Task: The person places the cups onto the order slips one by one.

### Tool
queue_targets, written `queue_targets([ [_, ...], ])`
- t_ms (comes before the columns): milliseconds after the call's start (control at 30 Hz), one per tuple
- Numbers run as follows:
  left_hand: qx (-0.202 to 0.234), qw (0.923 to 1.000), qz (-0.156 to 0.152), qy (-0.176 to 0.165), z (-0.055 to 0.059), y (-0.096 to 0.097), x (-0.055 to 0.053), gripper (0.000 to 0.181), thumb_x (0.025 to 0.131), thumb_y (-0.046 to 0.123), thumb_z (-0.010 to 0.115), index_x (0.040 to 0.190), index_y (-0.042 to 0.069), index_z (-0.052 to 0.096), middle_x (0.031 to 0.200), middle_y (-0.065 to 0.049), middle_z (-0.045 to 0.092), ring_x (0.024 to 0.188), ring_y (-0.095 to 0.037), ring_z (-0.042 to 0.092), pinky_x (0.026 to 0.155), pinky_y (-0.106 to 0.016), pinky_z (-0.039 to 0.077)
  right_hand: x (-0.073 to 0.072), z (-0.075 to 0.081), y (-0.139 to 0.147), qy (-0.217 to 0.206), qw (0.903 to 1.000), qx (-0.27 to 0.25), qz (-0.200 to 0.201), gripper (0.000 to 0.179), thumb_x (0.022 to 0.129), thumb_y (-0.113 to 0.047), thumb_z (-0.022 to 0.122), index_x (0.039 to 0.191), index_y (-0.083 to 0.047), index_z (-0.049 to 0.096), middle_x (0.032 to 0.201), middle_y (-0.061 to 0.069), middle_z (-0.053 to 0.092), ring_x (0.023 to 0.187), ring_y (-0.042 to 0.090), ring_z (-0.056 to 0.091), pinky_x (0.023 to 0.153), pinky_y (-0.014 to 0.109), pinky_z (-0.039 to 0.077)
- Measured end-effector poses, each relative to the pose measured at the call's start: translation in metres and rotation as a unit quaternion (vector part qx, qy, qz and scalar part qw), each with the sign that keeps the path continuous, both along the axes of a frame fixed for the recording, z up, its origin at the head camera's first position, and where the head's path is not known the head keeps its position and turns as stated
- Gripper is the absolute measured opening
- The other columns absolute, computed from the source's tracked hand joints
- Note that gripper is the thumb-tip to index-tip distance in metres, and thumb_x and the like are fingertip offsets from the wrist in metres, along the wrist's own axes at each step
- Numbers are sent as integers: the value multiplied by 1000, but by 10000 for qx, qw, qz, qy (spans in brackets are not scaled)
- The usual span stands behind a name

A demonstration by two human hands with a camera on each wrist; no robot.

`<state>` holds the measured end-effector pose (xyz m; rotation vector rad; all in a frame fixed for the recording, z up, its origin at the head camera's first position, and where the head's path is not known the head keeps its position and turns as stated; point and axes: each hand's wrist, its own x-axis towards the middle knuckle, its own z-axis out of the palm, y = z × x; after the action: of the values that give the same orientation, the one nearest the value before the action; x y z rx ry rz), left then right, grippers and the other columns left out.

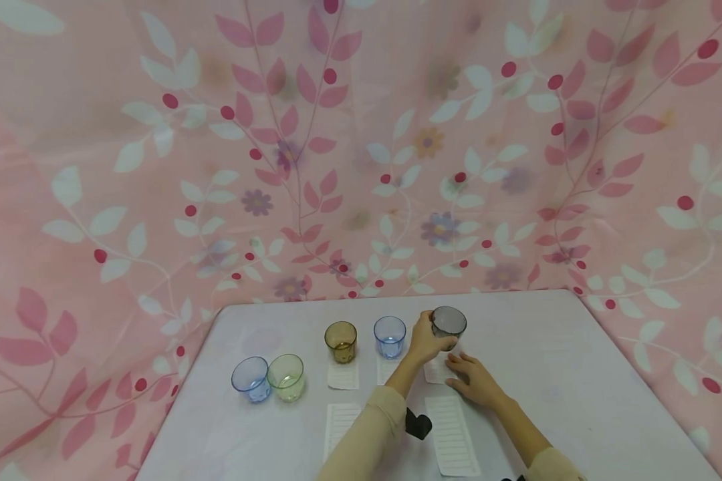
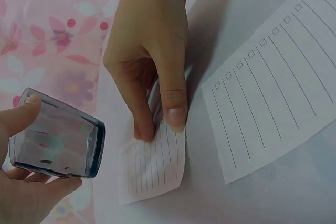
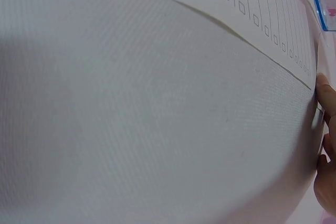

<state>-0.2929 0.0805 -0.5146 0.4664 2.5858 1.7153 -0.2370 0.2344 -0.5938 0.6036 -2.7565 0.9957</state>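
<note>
Item 1: grey glass [image 1: 448,324], clear w/ dark tint, 1 pc. Loc.: in L hand [image 1: 424,344], at far end of arm's reach; mouth up in head view. L hand grips it round the side, thumb on one face, fingers on the opp. one. Lies beyond R hand [image 1: 476,382] & a bit to its left; R hand not touching it.

Item 2: small slip [image 1: 435,371], white, ruled lines, one edge ragged. Loc.: on table [image 1: 577,394], just nearer than grey glass, betw. the hands. R hand at its right edge, fingers extended, thumb apart; fingertips & thumb on paper in L wrist view. Firm pinch or mere touch: can't tell.

Item 3: long slip [image 1: 451,434], white, ruled w/ small boxes, flat, nearer than small slip, left of R forearm.

Item 4: mid. blue glass [image 1: 390,339], upright, at far end of its own slip [image 1: 387,371]; just left of L hand, apart.

Item 5: amber glass [image 1: 340,343], upright, left of item 4, likewise at far end of a slip [image 1: 343,376].

Item 6: green glass [image 1: 286,378] & outer blue glass [image 1: 251,379], upright, side by side, far left.

Misc.: 2nd long slip [image 1: 340,422], partly under L sleeve [image 1: 364,434] in head view; black heart shape [image 1: 418,424] beside that sleeve; pink leaf-print backdrop [image 1: 361,167] behind.
</note>
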Motion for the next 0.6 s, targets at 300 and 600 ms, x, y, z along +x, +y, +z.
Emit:
queue_targets([
  [300, -642, 9974, 179, -279, -15, 6, -10, 68, 75, 13, 80, 127, -6, 40, 123, -22, 51, 116, -35, 50, 98, -42, 45, 2, 1, 0, 16, 10000, -12, -9, 44, 83, -16, 70, 118, 9, 60, 128, 26, 53, 121, 55, 39, 96, 67, 33],
  [600, -361, 9985, 161, -391, -27, 2, -10, 70, 76, 11, 78, 129, -8, 36, 128, -29, 48, 120, -41, 47, 102, -45, 41, 0, -1, -1, -37, 10000, 63, -56, 44, 84, -17, 70, 119, 8, 60, 129, 26, 53, 121, 54, 39, 97, 66, 33],
])
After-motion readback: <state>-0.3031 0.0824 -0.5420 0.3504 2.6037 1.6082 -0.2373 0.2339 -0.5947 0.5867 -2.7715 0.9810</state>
